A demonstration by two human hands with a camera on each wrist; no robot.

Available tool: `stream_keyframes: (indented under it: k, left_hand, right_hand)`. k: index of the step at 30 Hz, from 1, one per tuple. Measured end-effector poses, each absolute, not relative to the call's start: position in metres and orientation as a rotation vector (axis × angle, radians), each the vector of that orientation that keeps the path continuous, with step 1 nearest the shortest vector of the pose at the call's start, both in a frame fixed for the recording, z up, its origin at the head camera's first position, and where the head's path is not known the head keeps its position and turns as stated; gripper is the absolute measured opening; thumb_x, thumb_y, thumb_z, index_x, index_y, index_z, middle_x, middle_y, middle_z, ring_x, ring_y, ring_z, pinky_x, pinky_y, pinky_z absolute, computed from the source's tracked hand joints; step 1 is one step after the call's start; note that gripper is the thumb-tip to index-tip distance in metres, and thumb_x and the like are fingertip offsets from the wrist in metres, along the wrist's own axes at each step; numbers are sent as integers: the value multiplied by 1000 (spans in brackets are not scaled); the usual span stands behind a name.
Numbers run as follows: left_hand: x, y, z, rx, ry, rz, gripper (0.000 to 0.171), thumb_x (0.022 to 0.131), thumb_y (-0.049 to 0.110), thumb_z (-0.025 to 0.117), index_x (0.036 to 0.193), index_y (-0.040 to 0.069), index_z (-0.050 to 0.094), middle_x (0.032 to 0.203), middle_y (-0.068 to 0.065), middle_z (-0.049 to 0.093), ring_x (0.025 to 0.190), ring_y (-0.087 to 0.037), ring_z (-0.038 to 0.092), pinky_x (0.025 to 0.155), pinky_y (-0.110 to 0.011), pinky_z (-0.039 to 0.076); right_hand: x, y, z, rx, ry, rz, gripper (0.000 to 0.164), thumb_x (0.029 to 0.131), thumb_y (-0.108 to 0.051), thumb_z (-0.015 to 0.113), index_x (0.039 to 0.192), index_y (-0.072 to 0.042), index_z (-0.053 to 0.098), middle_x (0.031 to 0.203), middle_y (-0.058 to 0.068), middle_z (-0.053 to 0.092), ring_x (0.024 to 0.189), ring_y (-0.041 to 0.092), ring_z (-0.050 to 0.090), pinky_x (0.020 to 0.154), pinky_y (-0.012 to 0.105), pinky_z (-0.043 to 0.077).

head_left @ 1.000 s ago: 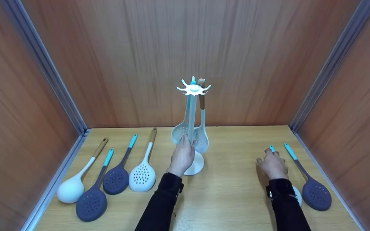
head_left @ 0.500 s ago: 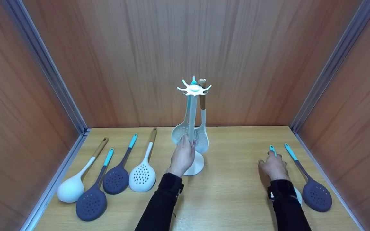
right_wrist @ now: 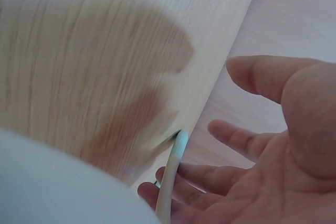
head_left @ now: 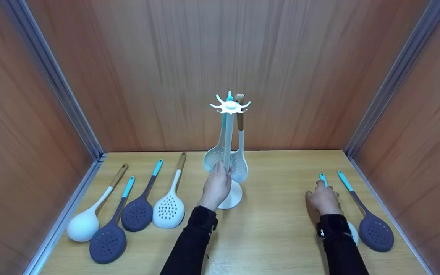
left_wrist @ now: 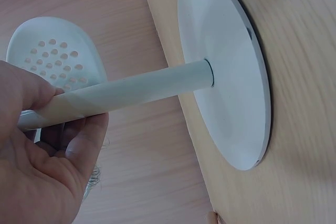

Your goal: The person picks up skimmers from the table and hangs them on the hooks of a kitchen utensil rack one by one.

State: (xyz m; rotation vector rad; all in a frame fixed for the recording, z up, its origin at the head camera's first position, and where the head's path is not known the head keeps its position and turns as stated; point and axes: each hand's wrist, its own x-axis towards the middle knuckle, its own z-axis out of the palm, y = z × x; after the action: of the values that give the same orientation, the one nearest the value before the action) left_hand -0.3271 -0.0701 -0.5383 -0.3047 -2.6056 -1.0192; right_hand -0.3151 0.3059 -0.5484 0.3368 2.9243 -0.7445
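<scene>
My left hand (head_left: 217,185) grips the pole of a white utensil stand (head_left: 229,133), which stands upright on its round base (left_wrist: 231,77). Two perforated skimmers hang from the stand's far hooks: one with a turquoise handle (head_left: 214,154), one with a wooden handle (head_left: 240,168). At the right, my right hand (head_left: 324,199) is over a white utensil whose turquoise handle (head_left: 322,177) shows past the fingers. In the right wrist view the thumb (right_wrist: 257,74) is spread away from this handle, while the lower fingers are beside it. Hand and sleeve hide most of the utensil.
Left on the table lie a white ladle (head_left: 83,226), two dark skimmers (head_left: 108,243) and a white skimmer (head_left: 169,211) with a wooden handle. Another dark skimmer (head_left: 376,232) lies by the right wall. Wooden panels (head_left: 220,57) enclose the table's back and sides.
My right hand has shifted slightly back along the turquoise handle, so more of its end shows. The left hand stays on the stand's pole.
</scene>
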Motion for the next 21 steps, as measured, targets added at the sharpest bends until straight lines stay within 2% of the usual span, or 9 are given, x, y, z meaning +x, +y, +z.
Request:
stream_keyframes:
  k: [6,17,21]
  left_hand:
    - [-327,-69,-538,-288,-2618,-992,22,122,11,61,138,-4,58,118,-18,71,105,-35,79,86,-52,70]
    - [-324,-70,-537,-280,-2618,-1012,29,122,10,61,145,-6,57,121,-19,71,110,-38,78,92,-55,69]
    - [-324,-69,-537,-273,-2631,-1015,34,121,10,61,150,-7,55,127,-21,72,119,-42,78,98,-57,69]
  right_hand:
    - [-318,305,-550,320,2918,-744,69,119,-24,61,170,14,35,161,49,52,149,76,46,126,78,47]
    - [-318,299,-548,273,2877,-797,69,121,-25,59,174,9,32,168,47,48,157,72,42,131,78,43]
    - [-319,296,-548,281,2858,-812,70,121,-25,59,176,8,30,169,47,46,159,70,41,133,77,42]
